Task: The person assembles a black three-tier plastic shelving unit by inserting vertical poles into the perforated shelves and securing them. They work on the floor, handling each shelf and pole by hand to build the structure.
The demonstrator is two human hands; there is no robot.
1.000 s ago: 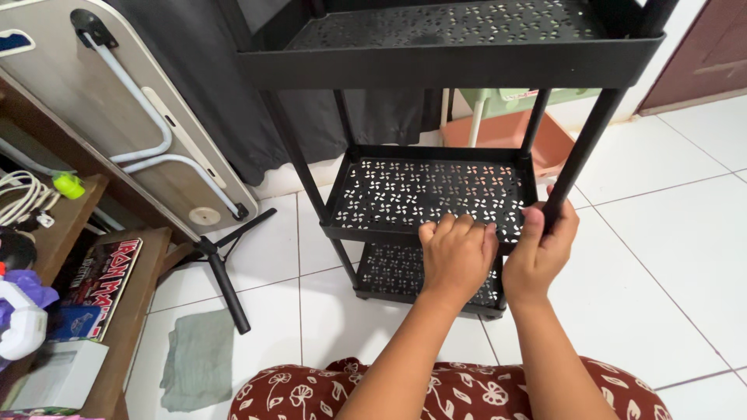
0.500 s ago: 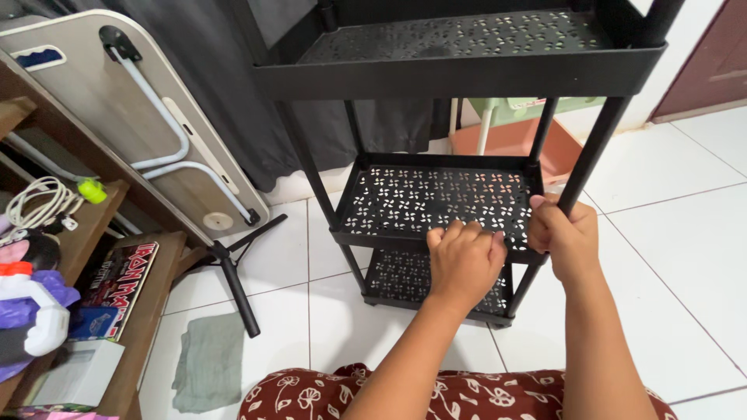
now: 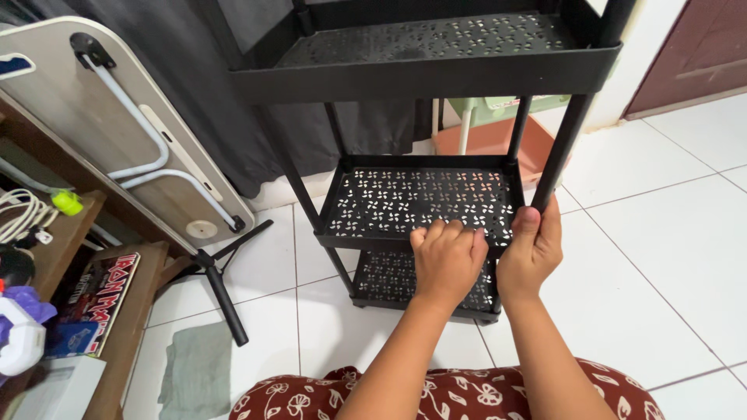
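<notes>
Black rack [image 3: 420, 198] shifted left; right hand [image 3: 531, 253] apparently regripped post [image 3: 562, 152].

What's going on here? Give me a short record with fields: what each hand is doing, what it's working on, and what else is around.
left hand: fingers curled over the front rim of the middle shelf
right hand: wrapped around the front right post at middle-shelf height
rack: black three-tier shelf rack with perforated trays, standing on the white tile floor
left of rack: folded lap table leaning, black tripod, grey cloth on the floor
behind rack: dark curtain
</notes>
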